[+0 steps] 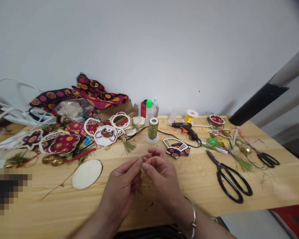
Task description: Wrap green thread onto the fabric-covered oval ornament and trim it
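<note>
Olive thread spool [153, 130] stands beyond left hand [124, 181] and right hand [162, 175], each grip pinched, contents unclear.

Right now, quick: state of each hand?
Left hand: pinched closed; anything held is too small to tell.
Right hand: pinched closed beside it; what it holds can't be told.

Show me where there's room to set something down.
The widest bare tabletop lies in front of the white oval disc, left of the left hand. Another patch, lightly littered, lies between the right hand and the large scissors. The back left is crowded with patterned fabric and ornaments; the back right with the glue gun and yellow thread spool.
</note>
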`<action>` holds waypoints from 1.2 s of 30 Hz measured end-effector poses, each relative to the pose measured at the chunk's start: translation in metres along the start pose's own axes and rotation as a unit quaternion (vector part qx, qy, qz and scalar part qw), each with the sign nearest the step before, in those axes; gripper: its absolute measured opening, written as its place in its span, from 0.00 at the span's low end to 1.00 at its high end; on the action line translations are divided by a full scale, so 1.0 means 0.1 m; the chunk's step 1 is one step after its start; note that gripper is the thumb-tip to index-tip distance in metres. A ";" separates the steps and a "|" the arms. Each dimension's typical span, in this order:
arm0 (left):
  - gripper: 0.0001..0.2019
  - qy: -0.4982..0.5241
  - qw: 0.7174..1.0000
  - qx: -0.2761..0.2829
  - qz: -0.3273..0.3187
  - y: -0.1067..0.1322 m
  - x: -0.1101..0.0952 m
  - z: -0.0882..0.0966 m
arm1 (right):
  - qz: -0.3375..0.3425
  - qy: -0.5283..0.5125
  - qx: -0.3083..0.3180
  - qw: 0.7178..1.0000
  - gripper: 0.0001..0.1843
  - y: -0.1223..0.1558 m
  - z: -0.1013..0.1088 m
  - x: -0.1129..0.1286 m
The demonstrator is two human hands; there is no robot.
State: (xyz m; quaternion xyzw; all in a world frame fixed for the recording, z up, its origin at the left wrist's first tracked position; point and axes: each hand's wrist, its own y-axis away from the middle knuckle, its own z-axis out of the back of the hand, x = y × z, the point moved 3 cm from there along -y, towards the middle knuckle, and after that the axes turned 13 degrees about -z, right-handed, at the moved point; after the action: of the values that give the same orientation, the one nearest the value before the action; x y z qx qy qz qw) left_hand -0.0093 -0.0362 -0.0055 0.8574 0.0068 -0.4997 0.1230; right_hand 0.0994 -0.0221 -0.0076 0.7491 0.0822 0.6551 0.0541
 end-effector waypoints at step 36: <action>0.14 -0.219 0.974 0.009 -0.062 0.04 -0.11 0.01 | 0.000 0.006 0.064 0.998 0.04 -0.06 0.13 0.19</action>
State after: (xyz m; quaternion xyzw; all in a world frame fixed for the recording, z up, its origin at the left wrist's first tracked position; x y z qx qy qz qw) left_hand -0.0148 -0.0394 0.0041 0.7263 0.0288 -0.6818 0.0828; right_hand 0.1148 -0.0121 0.0083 0.7473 0.1241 0.6527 0.0060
